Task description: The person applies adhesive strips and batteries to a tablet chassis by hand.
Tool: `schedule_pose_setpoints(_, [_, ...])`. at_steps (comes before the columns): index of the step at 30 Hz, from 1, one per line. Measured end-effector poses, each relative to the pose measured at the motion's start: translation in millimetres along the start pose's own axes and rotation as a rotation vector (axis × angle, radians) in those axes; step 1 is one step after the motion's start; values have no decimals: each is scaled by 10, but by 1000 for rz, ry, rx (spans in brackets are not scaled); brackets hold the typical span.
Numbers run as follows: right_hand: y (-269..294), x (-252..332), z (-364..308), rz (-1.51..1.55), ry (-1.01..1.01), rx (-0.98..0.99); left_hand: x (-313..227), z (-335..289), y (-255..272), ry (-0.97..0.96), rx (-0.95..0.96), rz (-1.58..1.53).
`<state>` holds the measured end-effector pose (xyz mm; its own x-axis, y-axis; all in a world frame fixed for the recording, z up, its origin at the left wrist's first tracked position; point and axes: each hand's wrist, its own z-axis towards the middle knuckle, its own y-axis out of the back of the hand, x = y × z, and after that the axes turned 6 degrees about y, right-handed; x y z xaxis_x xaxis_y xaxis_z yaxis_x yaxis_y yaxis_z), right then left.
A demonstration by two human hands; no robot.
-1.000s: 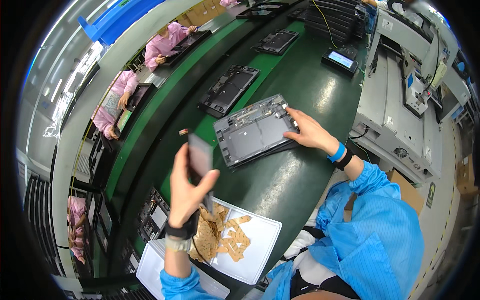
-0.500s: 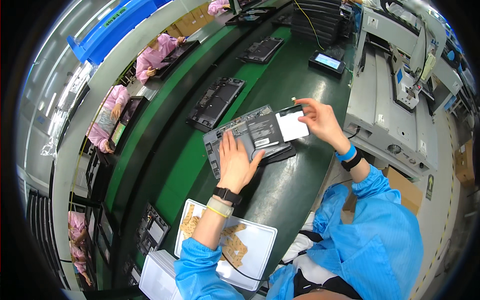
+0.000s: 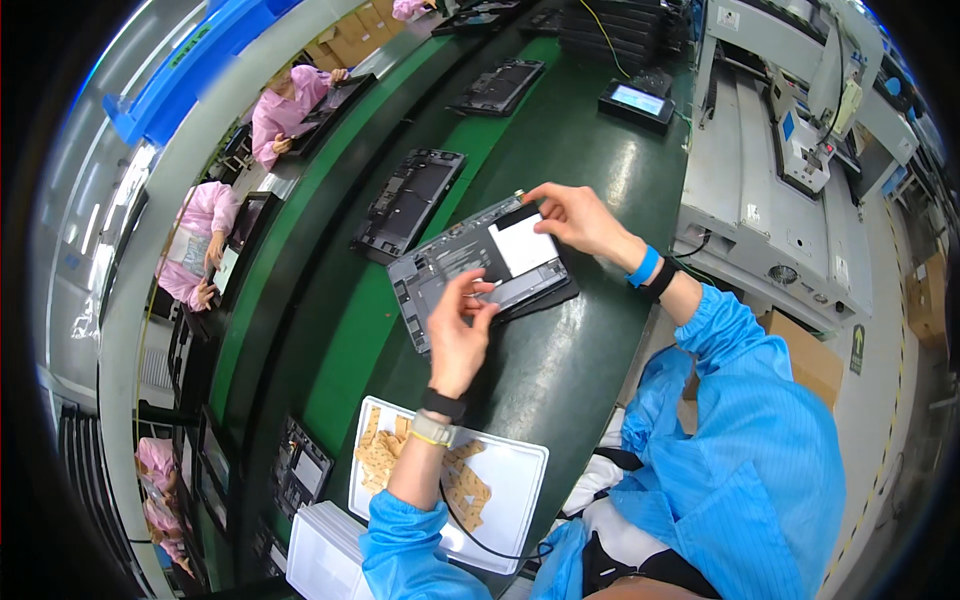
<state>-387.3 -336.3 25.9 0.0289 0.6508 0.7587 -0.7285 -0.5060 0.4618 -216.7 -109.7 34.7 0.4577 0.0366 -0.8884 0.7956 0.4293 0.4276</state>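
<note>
Since half a second before, the flat pack, dark with a white panel, has come down to lie flatter over the open grey device shell, and the left hand has lifted from its spread position. Now its fingers are bent, with a narrow space to the thumb, just above the near side of the pack; whether they touch or hold something, I cannot tell. With thumb and fingers close together, the right hand holds the pack by its upper right corner. Beneath the shell, a dark flat piece shows at the near edge.

Nearer to the body, a white tray carries tan paper pieces, partly behind the left forearm. Beyond the shell, another open dark shell lies on the green table. Farther on stands a small lit screen. At right is a grey machine; across the table, persons in pink are working.
</note>
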Motion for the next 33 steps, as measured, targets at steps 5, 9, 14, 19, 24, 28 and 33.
schedule_pose_setpoints(5, [-187, -5, 23, 12, 93, 162, -127, 87, 434, -164, -146, 559])
schedule_pose_setpoints(9, [-254, -104, 55, -46, 153, 173, 131, 121, 485, -186, -34, 658])
schedule_pose_setpoints(14, [-224, -106, -16, -71, 163, 165, 186, 191, 330, -198, 10, 705])
schedule_pose_setpoints(19, [-274, -94, 49, -121, 185, 165, 144, 253, 376, -188, 14, 621])
schedule_pose_setpoints(24, [-213, -180, -7, -153, 221, 213, 116, 301, 332, -116, 59, 689])
schedule_pose_setpoints(28, [-59, -45, -95, -253, 363, 293, -14, 309, 332, -34, 104, 776])
schedule_pose_setpoints(33, [-43, -55, -95, -345, 439, 382, -6, 371, 346, -34, 133, 851])
